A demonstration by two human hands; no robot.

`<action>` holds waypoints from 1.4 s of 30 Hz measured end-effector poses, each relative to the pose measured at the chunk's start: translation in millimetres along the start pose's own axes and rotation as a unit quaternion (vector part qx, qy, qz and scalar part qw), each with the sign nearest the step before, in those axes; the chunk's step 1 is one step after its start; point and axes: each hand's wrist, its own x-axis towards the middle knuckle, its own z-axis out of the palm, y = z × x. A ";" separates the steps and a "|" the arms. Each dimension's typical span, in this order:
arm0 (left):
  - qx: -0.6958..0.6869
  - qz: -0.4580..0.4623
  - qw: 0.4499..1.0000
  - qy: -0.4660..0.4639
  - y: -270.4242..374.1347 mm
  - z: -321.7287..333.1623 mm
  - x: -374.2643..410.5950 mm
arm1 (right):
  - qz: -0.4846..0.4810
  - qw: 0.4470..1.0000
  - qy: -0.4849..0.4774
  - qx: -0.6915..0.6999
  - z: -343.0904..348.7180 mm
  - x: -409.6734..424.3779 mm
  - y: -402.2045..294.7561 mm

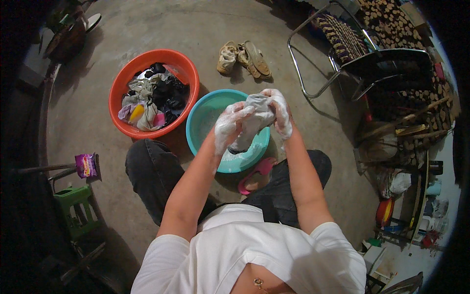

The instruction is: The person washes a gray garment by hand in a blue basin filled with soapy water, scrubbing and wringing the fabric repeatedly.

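Note:
Both my hands are coated in white suds and hold a wet grey cloth item, perhaps a sock, over the right part of a turquoise plastic basin. My left hand grips its left side, and my right hand grips its upper right side. The cloth's darker lower end hangs down over the basin, where foam lies on the inner wall. To the left, a red-orange plastic basin holds wet dark and light clothes, with a yellow piece and a pink piece among them.
Worn shoes stand on the concrete floor beyond the basins. A metal-framed chair and stacked firewood are at the right. At the left are a purple packet and a green plastic stool. My knees flank the turquoise basin's near side.

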 end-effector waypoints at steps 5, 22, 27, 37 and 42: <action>-0.075 0.068 0.995 -0.009 -3.6 5.7 5.7 | -0.059 0.993 0.049 -0.093 20.2 -6.7 -9.4; -0.115 -0.048 0.968 0.219 -49.4 8.0 8.0 | -0.010 0.922 0.191 -0.337 50.0 12.2 11.9; -0.358 0.027 0.933 -0.008 -71.3 -55.2 7.7 | -0.296 0.834 0.111 -0.453 110.7 -44.0 7.3; -0.226 -0.116 0.942 0.220 -30.9 18.2 6.9 | -0.109 0.904 0.175 -0.375 43.5 0.3 54.5; -0.304 0.064 0.947 0.080 -78.9 -69.5 21.7 | -0.257 0.854 0.132 -0.433 100.2 -41.7 65.8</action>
